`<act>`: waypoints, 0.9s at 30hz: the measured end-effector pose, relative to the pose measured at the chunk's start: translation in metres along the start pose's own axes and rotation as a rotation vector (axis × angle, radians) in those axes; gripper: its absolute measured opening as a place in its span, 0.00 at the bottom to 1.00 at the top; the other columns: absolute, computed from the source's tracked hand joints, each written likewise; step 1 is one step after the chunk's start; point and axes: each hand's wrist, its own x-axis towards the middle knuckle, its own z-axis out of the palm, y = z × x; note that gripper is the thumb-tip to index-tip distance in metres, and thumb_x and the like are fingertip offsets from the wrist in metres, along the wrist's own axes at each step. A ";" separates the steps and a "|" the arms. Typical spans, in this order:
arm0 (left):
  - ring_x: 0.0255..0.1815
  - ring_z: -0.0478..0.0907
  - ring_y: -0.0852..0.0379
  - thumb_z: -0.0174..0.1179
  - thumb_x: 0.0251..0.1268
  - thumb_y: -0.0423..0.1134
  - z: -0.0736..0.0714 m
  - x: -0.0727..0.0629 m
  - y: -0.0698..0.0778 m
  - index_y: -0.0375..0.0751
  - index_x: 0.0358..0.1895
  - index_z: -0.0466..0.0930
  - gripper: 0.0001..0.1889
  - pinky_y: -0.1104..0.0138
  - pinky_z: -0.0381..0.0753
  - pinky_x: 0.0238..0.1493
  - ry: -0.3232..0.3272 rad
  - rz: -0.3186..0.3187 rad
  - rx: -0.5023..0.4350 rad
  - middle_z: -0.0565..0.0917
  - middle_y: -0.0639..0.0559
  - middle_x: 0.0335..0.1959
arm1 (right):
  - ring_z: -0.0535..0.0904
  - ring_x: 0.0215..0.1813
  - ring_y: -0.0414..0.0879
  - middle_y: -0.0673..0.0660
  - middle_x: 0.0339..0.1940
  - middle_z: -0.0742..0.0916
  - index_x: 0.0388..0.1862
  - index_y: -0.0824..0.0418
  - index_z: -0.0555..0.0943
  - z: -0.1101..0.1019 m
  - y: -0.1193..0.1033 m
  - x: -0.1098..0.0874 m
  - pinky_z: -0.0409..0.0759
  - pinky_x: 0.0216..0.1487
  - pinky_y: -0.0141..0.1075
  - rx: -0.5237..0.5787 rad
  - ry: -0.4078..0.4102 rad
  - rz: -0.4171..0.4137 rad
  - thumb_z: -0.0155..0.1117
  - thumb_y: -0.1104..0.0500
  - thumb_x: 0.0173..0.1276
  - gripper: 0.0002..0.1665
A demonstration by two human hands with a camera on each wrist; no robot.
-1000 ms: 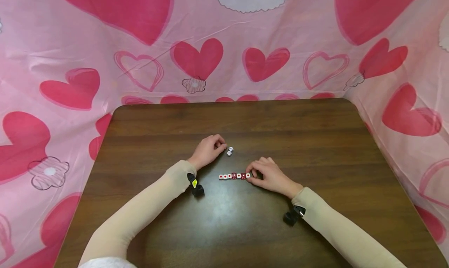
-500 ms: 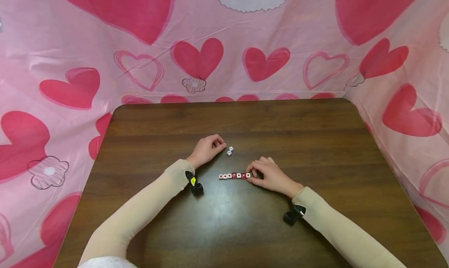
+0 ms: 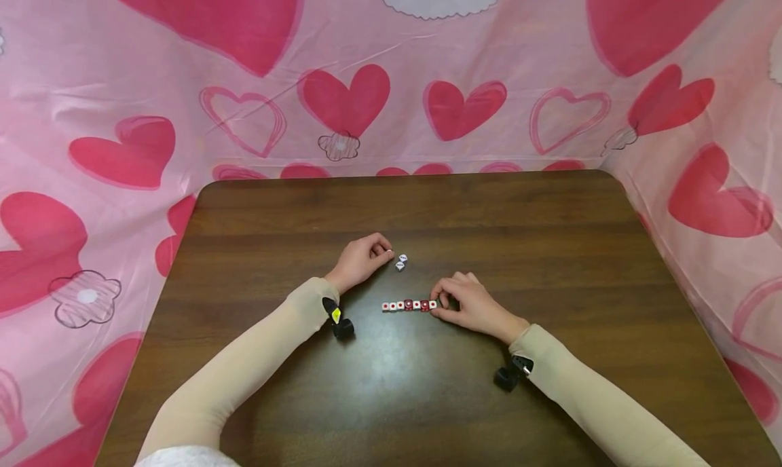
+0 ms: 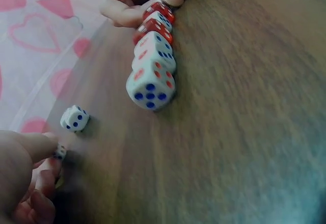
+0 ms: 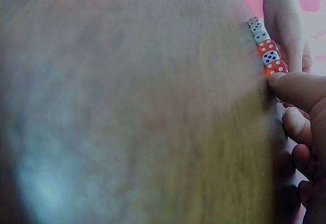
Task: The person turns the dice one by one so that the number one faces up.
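The row of dice lies toward the near edge of the table from my left hand. Its left end sits almost straight nearward of the small white die I pinch there, partly covered by my fingers. The row's long axis runs from left to right, about parallel to the far edge, near the middle of the tabletop: three white dice, then red, white, red and white.

My right hand is the nearer to the row, for it touches it: thumb and finger are drawn in narrow on the right-end die. So my right fingers take up that end, while the left end has no finger on it; I judge that end to be what my left hand's position turns on.

Two loose white dice lie close together just to the right of my left fingertips, farther toward the far edge than the row. They are what my left fingers could most easily bump. A pink heart-print cloth hangs beyond the far edge.
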 end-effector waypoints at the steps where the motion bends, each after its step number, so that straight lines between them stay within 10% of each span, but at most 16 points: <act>1: 0.32 0.78 0.59 0.68 0.72 0.41 0.000 0.000 0.000 0.43 0.48 0.84 0.09 0.64 0.76 0.41 -0.002 0.002 0.002 0.86 0.53 0.34 | 0.64 0.35 0.35 0.37 0.26 0.75 0.41 0.48 0.80 0.000 0.000 0.000 0.61 0.47 0.41 0.000 0.001 0.000 0.79 0.53 0.64 0.14; 27: 0.30 0.77 0.60 0.67 0.72 0.41 0.000 -0.001 0.000 0.42 0.46 0.84 0.08 0.66 0.75 0.38 0.014 -0.007 -0.020 0.85 0.53 0.33 | 0.64 0.35 0.36 0.37 0.26 0.75 0.39 0.47 0.80 -0.004 -0.005 0.002 0.62 0.48 0.41 -0.005 -0.031 0.034 0.79 0.53 0.64 0.13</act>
